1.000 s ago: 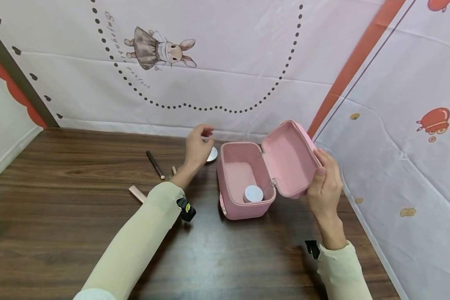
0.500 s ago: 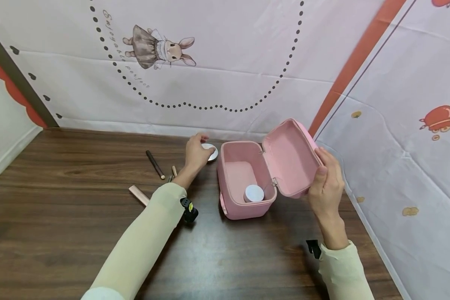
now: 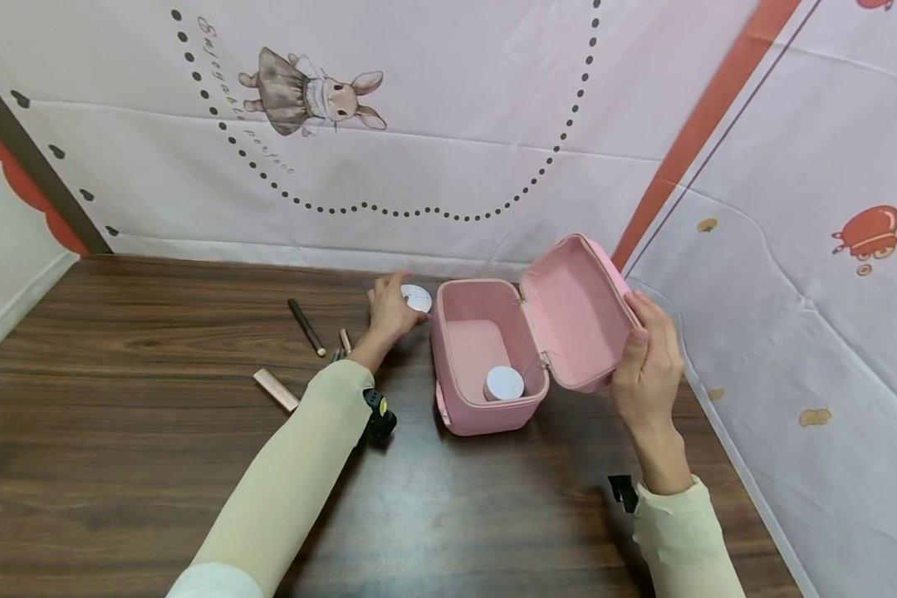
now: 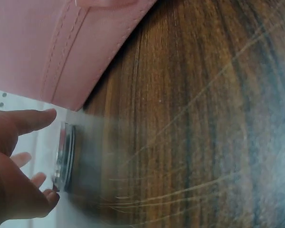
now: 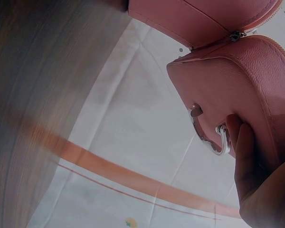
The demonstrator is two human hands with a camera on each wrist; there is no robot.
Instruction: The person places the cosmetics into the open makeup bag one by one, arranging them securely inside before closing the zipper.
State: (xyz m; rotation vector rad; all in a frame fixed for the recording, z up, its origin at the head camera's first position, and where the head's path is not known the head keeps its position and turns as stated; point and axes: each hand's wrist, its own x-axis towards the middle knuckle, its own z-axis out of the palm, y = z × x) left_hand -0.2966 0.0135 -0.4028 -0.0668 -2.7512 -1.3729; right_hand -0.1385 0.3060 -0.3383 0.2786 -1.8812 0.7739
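Note:
A flat round compact (image 3: 417, 299) with a white top lies on the table beside the pink cosmetic case (image 3: 486, 422). My left hand (image 3: 391, 311) reaches around it. In the left wrist view the thumb (image 4: 35, 119) stands apart from the compact (image 4: 65, 156), while the fingertips are at its other edge; firm contact cannot be made out. My right hand (image 3: 649, 365) grips the outer edge of the case's raised lid (image 3: 579, 311). In the right wrist view its fingers (image 5: 244, 147) lie on the lid's outside by the metal-ringed handle (image 5: 223, 142). A white round jar (image 3: 504, 383) sits inside the case.
Left of the left hand lie a dark pencil-like stick (image 3: 306, 327), a small gold-coloured tube (image 3: 345, 340) and a flat pinkish bar (image 3: 276, 390). A printed white cloth (image 3: 448, 166) hangs behind the wooden table (image 3: 120, 465) and along its right side.
My left hand has come down and its thumb and fingers now surround the compact. The right hand keeps holding the lid up. The case stays in place.

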